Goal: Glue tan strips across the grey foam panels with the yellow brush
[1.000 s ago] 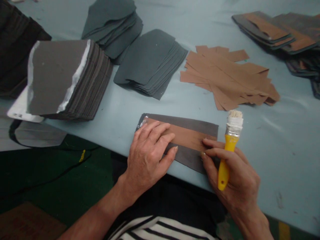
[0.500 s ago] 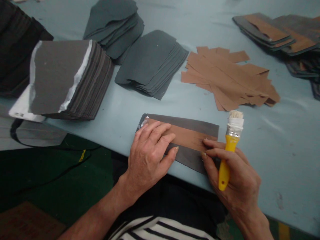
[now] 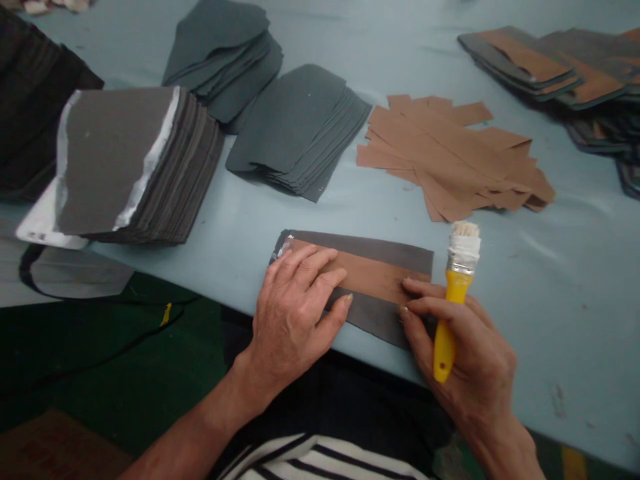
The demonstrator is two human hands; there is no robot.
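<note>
In front of me lies a dark grey sheet piece [image 3: 380, 248] with a brown strip [image 3: 370, 270] along its length. White smears show at its left end. My left hand [image 3: 300, 307] lies flat on the left part of the strip, fingers stretched out. A paintbrush [image 3: 456, 287] with a yellow handle and white-coated bristles points up from my right hand [image 3: 470, 347]. The handle is held in that hand, while the thumb and fingertips touch the right end of the strip and sheet.
A tall stack of dark pieces [image 3: 120, 153], white along two edges of the top one, stands at left. Behind are green-grey sheets [image 3: 295, 127] in fanned piles and a heap of brown strips [image 3: 450, 147]. Grey pieces with brown strips [image 3: 530, 57] lie at far right. The table edge runs close before me.
The whole view has shifted slightly. Both hands, the brush and the sheet keep nearly the same places relative to each other.
</note>
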